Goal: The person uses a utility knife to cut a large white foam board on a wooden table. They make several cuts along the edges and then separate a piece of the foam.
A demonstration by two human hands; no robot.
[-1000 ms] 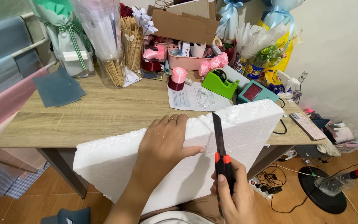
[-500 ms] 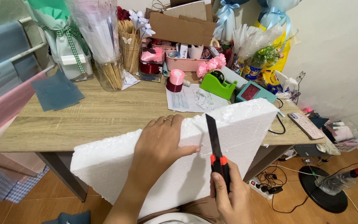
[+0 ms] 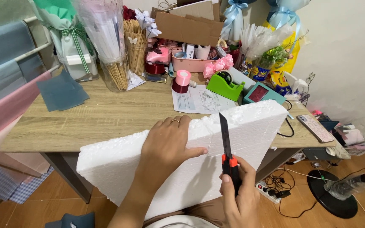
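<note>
Your right hand point(image 3: 238, 197) is closest to you, clamped around the black and orange handle of a knife point(image 3: 227, 155) whose blade stands upright against the face of the foam board point(image 3: 119, 169). Your left hand point(image 3: 167, 145) lies flat on that white board just left of the blade, fingers spread and curled over its top edge, thumb pointing toward the knife. The board leans tilted between your lap and the near edge of the wooden surface point(image 3: 89, 122). Farther back on the surface lie a printed paper point(image 3: 193, 100), a green tape dispenser point(image 3: 223, 87), a pink ribbon roll point(image 3: 183, 78) and a dark blue cloth point(image 3: 61, 90). At the rear stand a glass jar of sticks point(image 3: 115, 71) and a cardboard box point(image 3: 189, 25).
</note>
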